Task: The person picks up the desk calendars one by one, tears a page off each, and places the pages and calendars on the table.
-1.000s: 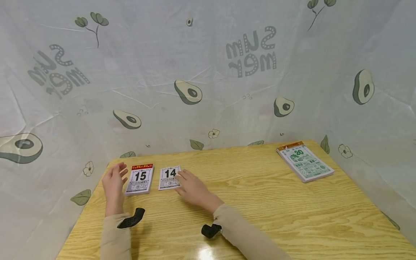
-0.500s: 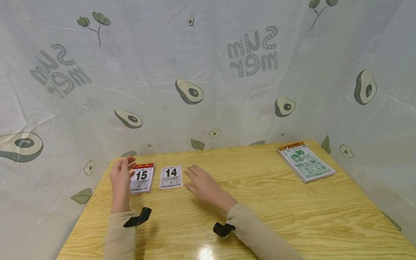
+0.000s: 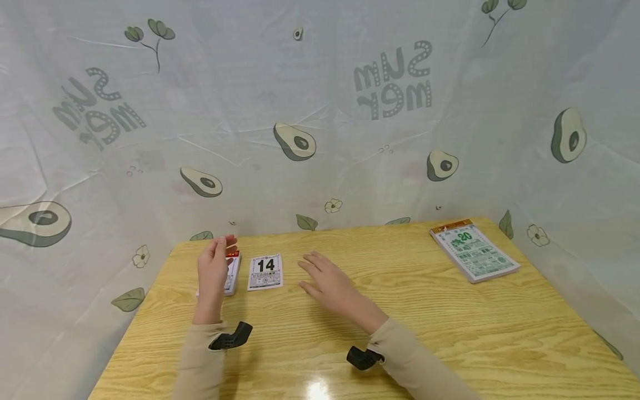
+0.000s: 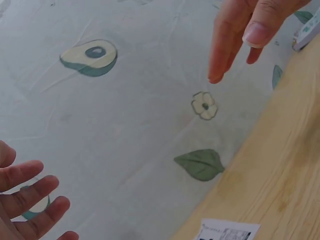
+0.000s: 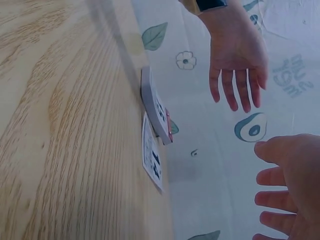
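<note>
My left hand [image 3: 214,272] hovers in front of a tear-off calendar pad [image 3: 231,276] with a red header, hiding most of it in the head view. The pad's "15" shows in the right wrist view, with the pad [image 5: 154,106] lying on the table. Beside it lies a loose calendar sheet [image 3: 265,272] printed "14". To the right of that sheet, my right hand [image 3: 330,282] is held apart from it, fingers extended. Both hands hold nothing. The right wrist view shows the left hand [image 5: 239,62] raised above the pad with fingers spread.
A thicker calendar pad [image 3: 475,250] with a green "20" lies at the table's back right. The wooden table [image 3: 400,311] meets a hanging sheet with avocado prints [image 3: 295,141] along its back and sides. Both sleeves [image 3: 205,355] carry black wrist mounts.
The right hand has left the "14" sheet and drawn back to the right. My left hand has moved rightward, from beside the "15" pad to in front of it. The pads stay put.
</note>
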Motion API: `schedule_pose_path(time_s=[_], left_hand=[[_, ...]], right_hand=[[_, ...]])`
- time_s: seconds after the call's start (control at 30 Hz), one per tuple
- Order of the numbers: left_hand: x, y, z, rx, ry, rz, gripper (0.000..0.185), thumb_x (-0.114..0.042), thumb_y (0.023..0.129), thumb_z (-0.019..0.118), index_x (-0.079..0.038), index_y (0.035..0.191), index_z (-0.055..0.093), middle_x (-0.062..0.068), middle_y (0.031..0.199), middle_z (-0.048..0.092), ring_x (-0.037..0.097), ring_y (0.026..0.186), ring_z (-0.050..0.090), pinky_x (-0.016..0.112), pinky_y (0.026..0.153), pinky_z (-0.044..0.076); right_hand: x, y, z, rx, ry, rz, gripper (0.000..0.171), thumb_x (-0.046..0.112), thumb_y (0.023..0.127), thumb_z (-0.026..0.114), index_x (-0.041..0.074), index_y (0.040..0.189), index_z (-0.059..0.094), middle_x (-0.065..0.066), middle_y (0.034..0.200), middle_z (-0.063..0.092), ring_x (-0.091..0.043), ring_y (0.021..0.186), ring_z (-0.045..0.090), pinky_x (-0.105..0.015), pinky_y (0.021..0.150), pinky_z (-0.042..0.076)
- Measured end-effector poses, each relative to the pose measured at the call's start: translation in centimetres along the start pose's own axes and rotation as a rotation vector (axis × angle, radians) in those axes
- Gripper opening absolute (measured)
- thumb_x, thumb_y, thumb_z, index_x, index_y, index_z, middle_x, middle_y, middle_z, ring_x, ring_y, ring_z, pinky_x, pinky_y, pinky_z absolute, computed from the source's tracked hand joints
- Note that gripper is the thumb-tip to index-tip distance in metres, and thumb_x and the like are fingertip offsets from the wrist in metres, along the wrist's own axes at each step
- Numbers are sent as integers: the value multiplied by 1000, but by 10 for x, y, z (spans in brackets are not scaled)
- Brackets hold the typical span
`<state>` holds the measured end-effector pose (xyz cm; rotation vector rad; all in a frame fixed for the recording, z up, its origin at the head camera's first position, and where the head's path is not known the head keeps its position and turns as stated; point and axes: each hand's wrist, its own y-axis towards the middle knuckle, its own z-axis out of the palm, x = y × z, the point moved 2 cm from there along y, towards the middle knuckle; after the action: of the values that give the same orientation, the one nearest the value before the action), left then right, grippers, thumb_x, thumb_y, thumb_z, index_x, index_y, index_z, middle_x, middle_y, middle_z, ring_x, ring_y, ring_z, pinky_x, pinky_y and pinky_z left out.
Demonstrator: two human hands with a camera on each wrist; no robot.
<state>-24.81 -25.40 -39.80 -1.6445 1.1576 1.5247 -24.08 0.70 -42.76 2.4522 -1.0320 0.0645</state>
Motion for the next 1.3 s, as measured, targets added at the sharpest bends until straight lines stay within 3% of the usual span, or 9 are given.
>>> schedule_pose_path(time_s=[0.13, 0.3, 0.37, 0.67, 1.1, 1.3], left_hand=[[0, -4, 13, 42, -5, 12, 46, -40, 105, 37, -6, 126, 60, 13, 126, 62, 18, 110, 60, 19, 82, 47], [2, -9, 29, 109, -14, 6, 46, -41, 105, 38, -6, 125, 60, 14, 128, 61, 24, 117, 58, 40, 96, 45], [2, -11, 36, 124, -11, 12, 44, -39, 105, 39, -5, 123, 61, 14, 128, 62, 26, 118, 59, 42, 97, 45], [5, -25, 64, 217, 33, 51, 41, -35, 105, 41, -6, 122, 63, 14, 123, 66, 27, 113, 62, 23, 83, 46], [15, -54, 108, 332, 96, 137, 37, -35, 104, 45, -8, 116, 67, 10, 115, 70, 27, 105, 66, 34, 83, 50], [19, -69, 128, 414, 82, 129, 34, -29, 104, 46, -5, 115, 67, 13, 115, 70, 28, 105, 65, 34, 84, 50]], right_hand=[[-6, -9, -8, -4, 6, 5, 49, 33, 98, 57, 6, 138, 52, -14, 144, 50, -33, 139, 42, -47, 112, 37], [-15, -21, -18, -14, 40, 26, 48, 30, 97, 60, 5, 137, 53, -15, 143, 51, -35, 138, 42, -49, 111, 37], [-20, -26, -21, -19, 48, 33, 48, 30, 97, 60, 5, 137, 53, -15, 144, 51, -35, 138, 42, -50, 111, 38], [-38, -48, -26, -42, 24, 36, 47, 28, 95, 62, 4, 135, 55, -16, 141, 53, -36, 136, 45, -50, 108, 41], [-64, -81, -38, -8, -2, 120, 49, 28, 94, 64, 3, 135, 55, -18, 142, 52, -38, 136, 43, -52, 107, 41], [-76, -98, -45, -11, -24, 157, 47, 26, 94, 64, 3, 134, 55, -18, 141, 52, -40, 134, 45, -54, 104, 42]])
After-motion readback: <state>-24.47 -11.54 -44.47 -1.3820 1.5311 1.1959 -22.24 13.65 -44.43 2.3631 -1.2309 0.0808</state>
